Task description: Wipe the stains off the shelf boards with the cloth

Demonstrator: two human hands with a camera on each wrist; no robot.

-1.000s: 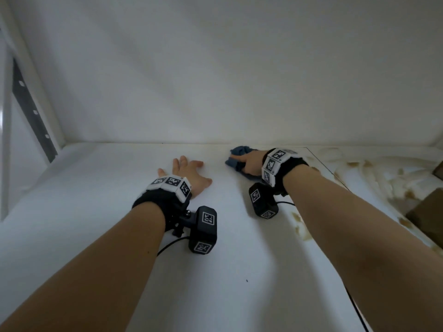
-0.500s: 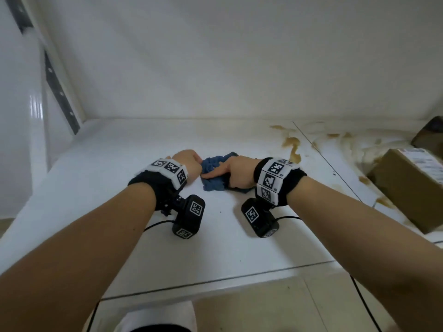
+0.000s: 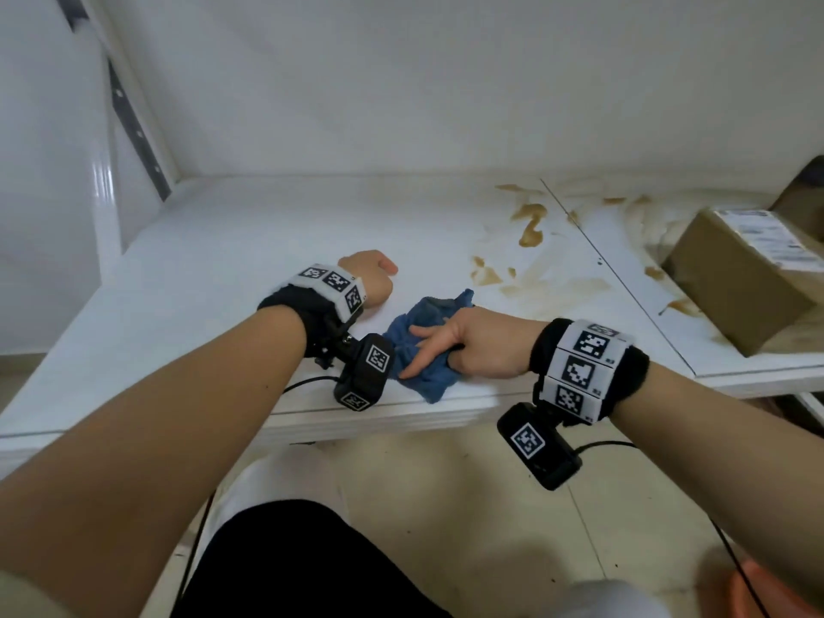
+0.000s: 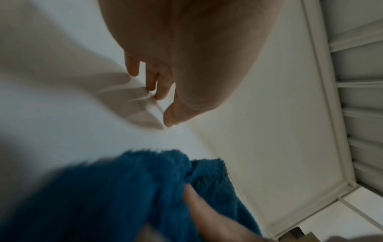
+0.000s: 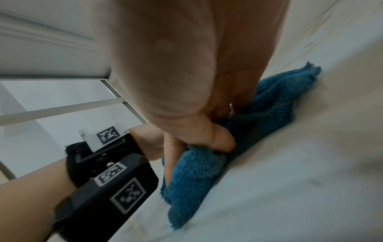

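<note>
near the front edge of the white shelf board (image 3: 214, 269) sits the bunched blue cloth (image 3: 428, 350), long axis running from the edge back toward the brown stains (image 3: 530, 225). right hand (image 3: 472, 345) grips it, thumb tucked under, two fingers laid flat on top. left hand (image 3: 370, 278) rests beside it, fingers loosely curled, holding nothing. cardboard box (image 3: 740, 278) on the next board, pale tile floor (image 3: 446, 506) below.

You've got one blue cloth (image 3: 426, 345), two shelf boards (image 3: 214, 269) side by side, one cardboard box (image 3: 740, 278), two wrist cameras (image 3: 365, 370), and several brown stains (image 3: 530, 225).
</note>
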